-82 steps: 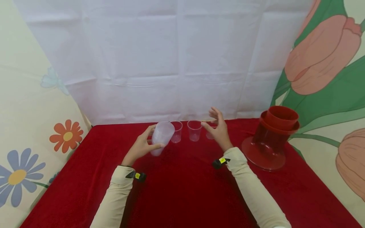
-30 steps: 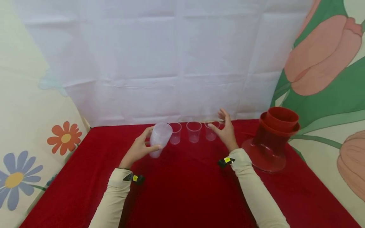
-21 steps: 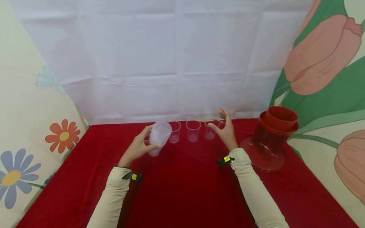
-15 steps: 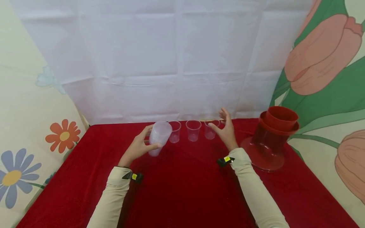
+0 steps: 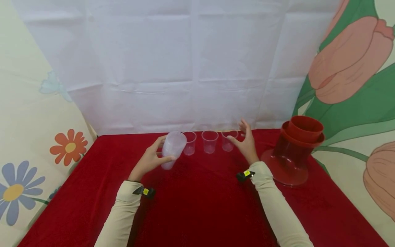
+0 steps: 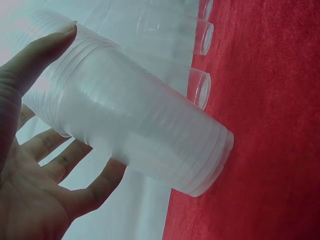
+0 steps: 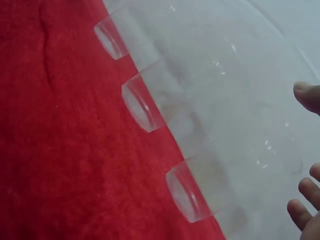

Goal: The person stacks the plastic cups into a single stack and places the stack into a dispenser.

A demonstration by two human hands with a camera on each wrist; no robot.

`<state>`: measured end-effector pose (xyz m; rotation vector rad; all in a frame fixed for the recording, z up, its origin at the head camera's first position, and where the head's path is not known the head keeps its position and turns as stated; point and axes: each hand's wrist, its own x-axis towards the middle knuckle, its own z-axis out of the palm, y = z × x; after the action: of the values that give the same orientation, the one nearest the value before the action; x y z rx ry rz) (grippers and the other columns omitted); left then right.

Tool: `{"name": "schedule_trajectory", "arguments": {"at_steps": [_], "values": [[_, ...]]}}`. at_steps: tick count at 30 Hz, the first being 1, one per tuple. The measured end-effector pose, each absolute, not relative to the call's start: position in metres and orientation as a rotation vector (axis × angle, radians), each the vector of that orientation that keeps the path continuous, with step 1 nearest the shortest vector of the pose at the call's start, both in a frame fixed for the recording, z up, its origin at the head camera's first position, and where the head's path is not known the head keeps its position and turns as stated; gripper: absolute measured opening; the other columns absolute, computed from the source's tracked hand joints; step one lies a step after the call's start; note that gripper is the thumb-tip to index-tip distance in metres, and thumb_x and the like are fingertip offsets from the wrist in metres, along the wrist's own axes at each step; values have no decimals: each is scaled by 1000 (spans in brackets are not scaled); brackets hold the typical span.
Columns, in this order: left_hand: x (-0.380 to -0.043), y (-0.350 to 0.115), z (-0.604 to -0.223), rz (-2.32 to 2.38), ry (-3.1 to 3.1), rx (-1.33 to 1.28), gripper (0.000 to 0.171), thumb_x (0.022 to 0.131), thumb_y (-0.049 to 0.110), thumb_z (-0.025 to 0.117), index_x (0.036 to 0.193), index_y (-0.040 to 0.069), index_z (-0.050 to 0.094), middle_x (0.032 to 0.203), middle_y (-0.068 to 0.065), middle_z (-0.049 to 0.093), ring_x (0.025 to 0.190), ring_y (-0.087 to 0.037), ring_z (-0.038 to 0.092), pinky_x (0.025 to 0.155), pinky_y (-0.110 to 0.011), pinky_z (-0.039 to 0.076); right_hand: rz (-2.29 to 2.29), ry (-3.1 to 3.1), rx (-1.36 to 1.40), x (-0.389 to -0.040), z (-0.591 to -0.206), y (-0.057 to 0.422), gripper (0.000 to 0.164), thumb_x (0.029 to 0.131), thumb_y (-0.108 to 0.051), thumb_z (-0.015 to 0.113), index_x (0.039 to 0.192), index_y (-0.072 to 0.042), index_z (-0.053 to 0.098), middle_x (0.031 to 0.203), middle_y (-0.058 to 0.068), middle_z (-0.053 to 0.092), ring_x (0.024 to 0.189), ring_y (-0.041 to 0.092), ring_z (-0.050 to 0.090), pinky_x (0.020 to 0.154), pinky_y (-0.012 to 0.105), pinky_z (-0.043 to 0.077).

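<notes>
My left hand [image 5: 149, 160] grips a tilted stack of nested clear plastic cups [image 5: 174, 147], its thumb near their rims and its fingers round the far side, as the left wrist view shows. Beside the stack, 3 single clear cups stand upright in a row near the table's back edge: a left cup [image 5: 189, 145], a middle cup [image 5: 210, 143] and a right cup [image 5: 227, 143]. My right hand [image 5: 248, 145] hovers by the right cup with thumb and fingers spread. In the right wrist view its fingertips [image 7: 298, 214] are apart from that cup [image 7: 192, 195] and hold nothing.
A red cloth [image 5: 197, 206] covers the table. At the right stands a glossy red vessel [image 5: 293, 152] with a wide round base and a smaller red piece in its top. A white sheet [image 5: 191, 68] hangs right behind the cups.
Since the earliest frame my right hand has shifted right, uncovering more of the right cup. My left hand and its stack have moved slightly left. Over the last half second little differs.
</notes>
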<state>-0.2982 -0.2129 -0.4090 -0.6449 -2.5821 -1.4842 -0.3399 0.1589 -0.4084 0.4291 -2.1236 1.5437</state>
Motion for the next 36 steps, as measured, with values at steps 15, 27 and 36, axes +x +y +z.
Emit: {"name": "schedule_trajectory", "arguments": {"at_steps": [15,27,36], "values": [[-298,-213,-412,-1477,-2582,-651,84,79,26,86,148,24,39,136,-7,52,120,-33,53,86,-50,57,1595,-2174,415,-347,-430,164,85,86,0,75,152,9,23,147,36,35,135,51,36,107,64,32],[-299,-217,-413,-1473,-2568,-663,82,80,24,85,148,21,40,137,-11,52,120,-34,53,88,-54,55,1589,-2205,396,-372,-459,161,88,87,-5,76,156,0,20,151,30,35,140,46,33,108,62,33],[-301,-215,-413,-1474,-2566,-663,82,80,28,85,148,24,39,136,-8,52,120,-33,52,87,-54,55,1568,-2190,425,-383,-472,162,86,87,-8,78,154,-5,24,148,25,41,135,45,37,106,60,36]]}}
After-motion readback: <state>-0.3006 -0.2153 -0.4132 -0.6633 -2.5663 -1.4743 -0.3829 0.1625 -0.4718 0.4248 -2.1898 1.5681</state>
